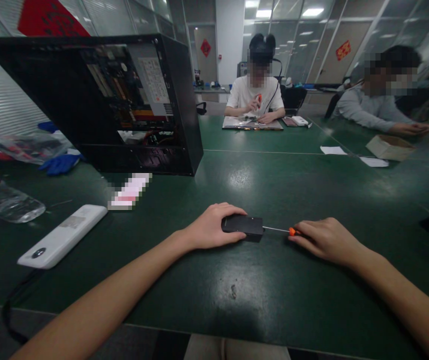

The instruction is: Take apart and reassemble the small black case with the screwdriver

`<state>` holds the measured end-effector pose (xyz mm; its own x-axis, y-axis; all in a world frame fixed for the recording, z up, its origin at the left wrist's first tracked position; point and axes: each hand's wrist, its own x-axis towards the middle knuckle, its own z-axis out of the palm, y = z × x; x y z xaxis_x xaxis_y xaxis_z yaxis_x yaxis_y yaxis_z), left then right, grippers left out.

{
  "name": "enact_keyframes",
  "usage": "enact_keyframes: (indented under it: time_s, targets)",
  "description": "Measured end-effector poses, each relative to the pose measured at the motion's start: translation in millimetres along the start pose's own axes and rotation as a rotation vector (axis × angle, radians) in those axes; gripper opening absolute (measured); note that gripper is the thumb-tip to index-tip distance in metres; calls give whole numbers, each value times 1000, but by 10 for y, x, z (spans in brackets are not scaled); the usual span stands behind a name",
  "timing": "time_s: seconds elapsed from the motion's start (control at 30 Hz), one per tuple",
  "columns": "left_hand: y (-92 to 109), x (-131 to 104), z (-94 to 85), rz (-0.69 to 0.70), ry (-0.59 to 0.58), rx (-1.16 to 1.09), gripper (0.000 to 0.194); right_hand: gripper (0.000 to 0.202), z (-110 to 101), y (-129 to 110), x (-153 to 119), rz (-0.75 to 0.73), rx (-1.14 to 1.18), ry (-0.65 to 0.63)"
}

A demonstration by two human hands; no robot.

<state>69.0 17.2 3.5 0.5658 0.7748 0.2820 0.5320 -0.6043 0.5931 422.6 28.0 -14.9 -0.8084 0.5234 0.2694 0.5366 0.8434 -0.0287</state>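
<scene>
At lower center, our left hand (pixel 210 227) grips a black box (pixel 250 226); our right hand (pixel 329 240) holds an orange-handled screwdriver (pixel 292 231) against it.

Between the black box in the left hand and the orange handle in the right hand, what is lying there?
The thin metal shaft of the screwdriver spans from the orange handle to the black box, in the head view.

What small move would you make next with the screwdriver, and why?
Probably a slight twist by the right hand, under light pressure: the screwdriver tip appears to meet the black box's end, and the left hand grips the box's other end.
</scene>
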Motion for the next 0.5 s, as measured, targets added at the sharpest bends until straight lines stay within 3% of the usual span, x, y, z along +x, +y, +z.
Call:
enact_keyframes:
  time_s: [0.27,0.5]
  targets:
    - [19,14,-223,14,-53,36,39,34,13,12,-23,48,64,11]
    - [32,14,-254,5,-64,65,38,29,-69,80,-86,104,65,-1]
